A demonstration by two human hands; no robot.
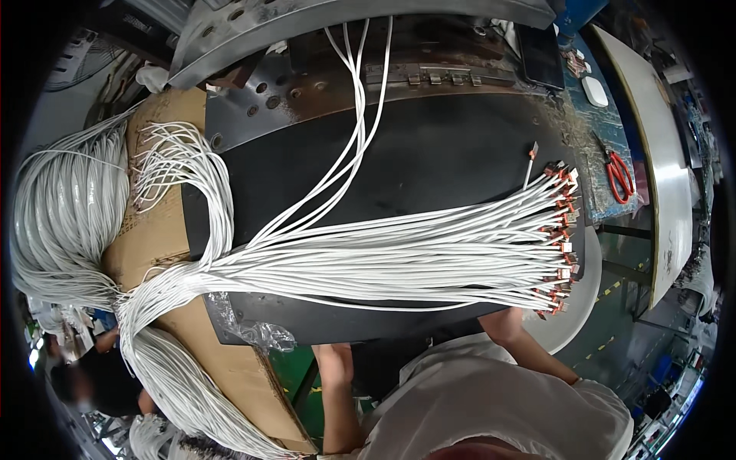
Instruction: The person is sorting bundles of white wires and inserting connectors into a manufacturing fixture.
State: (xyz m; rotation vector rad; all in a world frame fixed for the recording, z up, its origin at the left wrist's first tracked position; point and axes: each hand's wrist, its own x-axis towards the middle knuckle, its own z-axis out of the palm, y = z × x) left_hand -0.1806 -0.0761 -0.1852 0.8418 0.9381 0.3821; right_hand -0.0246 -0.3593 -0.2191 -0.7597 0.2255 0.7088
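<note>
A wide bundle of white cables (383, 257) lies fanned across a black work surface (299, 153), with small orange-and-metal connectors (566, 247) at the right ends. Several cables rise from the bundle toward the metal machine at the top. My left hand (334, 362) is at the near edge of the black surface, its fingers hidden beneath it. Farther right, my right hand (502, 323) meets the same edge just below the cables, and its fingers are also out of sight. What either hand touches cannot be seen.
A metal machine (345, 34) spans the top. Coiled white cable (73, 215) lies on cardboard (157, 238) at left. Red-handled scissors (618, 176) and a white case (594, 91) rest on the blue-covered right side. Clear plastic wrap (264, 335) clings near the front edge. A person (100, 376) is at lower left.
</note>
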